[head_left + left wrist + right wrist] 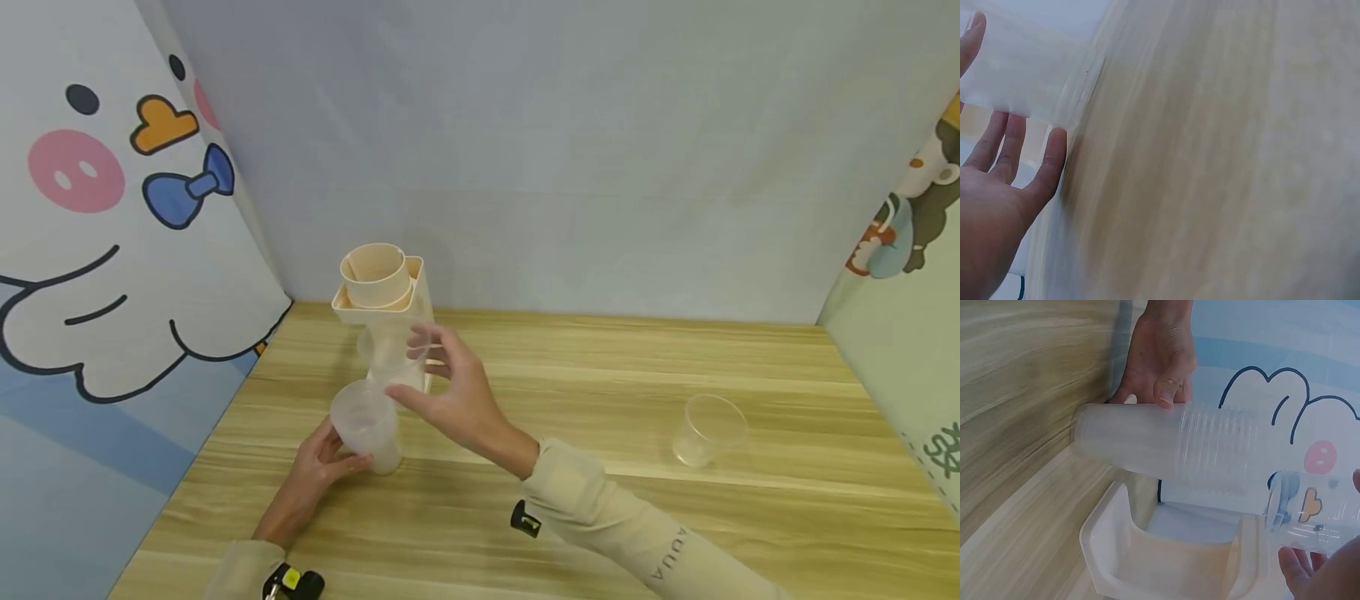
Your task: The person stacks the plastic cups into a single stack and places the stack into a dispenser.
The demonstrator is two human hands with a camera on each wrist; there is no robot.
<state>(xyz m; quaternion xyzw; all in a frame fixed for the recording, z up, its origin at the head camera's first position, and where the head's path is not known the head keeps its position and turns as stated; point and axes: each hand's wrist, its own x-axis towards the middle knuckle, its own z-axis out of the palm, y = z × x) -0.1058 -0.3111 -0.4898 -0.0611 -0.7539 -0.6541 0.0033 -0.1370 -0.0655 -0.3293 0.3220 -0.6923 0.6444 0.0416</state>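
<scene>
A stack of clear plastic cups (366, 421) stands on the wooden table, several rims showing one above another in the right wrist view. My left hand (315, 475) holds the stack low on its side, thumb and fingers around it. Just above, my right hand (461, 400) grips a single clear plastic cup (1316, 515) between thumb and fingers. This cup is apart from the stack's top and in front of a cream-coloured holder (416, 287), which has a round tube (375, 279) at its top. In the right wrist view, the holder's curved opening (1179, 550) lies beside the stack.
Another clear plastic cup (708, 429) stands alone on the right of the wooden table (585, 367). A pale grey cloth wall (562, 167) rises behind the table. Cartoon-printed panels (112, 250) border it on both sides.
</scene>
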